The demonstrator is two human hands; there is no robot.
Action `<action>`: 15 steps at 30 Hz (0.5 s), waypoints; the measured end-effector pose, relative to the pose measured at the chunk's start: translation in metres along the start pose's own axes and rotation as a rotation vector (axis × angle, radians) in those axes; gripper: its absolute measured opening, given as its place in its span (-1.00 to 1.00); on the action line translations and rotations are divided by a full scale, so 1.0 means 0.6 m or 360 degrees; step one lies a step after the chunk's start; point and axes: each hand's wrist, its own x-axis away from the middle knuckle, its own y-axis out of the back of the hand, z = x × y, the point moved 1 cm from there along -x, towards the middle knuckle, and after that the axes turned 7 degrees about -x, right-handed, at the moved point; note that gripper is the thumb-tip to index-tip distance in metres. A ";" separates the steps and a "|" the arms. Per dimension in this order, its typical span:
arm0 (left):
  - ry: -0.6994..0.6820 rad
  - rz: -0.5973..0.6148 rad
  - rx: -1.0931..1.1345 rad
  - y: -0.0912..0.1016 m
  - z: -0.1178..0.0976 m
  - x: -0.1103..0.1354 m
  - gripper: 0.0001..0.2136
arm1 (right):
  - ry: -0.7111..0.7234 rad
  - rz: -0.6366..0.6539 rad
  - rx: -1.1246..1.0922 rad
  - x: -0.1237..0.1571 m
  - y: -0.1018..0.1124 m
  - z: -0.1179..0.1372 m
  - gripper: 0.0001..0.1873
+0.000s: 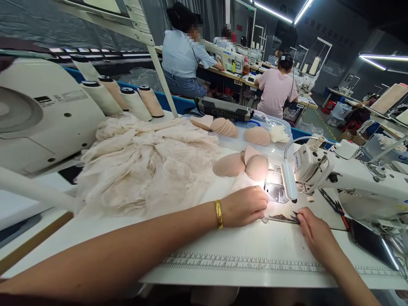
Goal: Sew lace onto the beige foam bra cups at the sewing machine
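My left hand (pixel 244 207), with a gold bangle and a ring, rests on the white table with fingers curled, pressing a small dark strip of lace (pixel 280 218) near the needle plate (pixel 276 192). My right hand (pixel 314 231) pinches the other end of that strip. A white sewing machine (pixel 344 178) with a lit lamp (pixel 289 182) stands just beyond the hands. Beige bra cups (pixel 242 165) lie behind my left hand.
A heap of cream lace fabric (pixel 146 165) covers the table's left. Thread cones (pixel 127 100) and another white machine (pixel 38 114) stand far left. More cups (pixel 239 129) sit in a clear tray. Other people sew at benches behind. A ruler strip (pixel 242 263) runs along the front edge.
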 end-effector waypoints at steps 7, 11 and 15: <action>-0.0028 0.0041 -0.0101 -0.004 0.002 0.001 -0.84 | -0.0043 0.0215 0.0496 -0.052 -0.030 0.074 -0.80; -0.0034 0.0030 -0.0134 -0.006 0.003 0.002 -0.83 | -0.0069 0.0330 0.0695 -0.064 -0.035 0.098 -0.81; -0.0053 -0.0019 -0.0129 -0.009 0.003 0.005 -0.84 | -0.0144 0.0384 0.0847 -0.061 -0.018 0.085 -0.83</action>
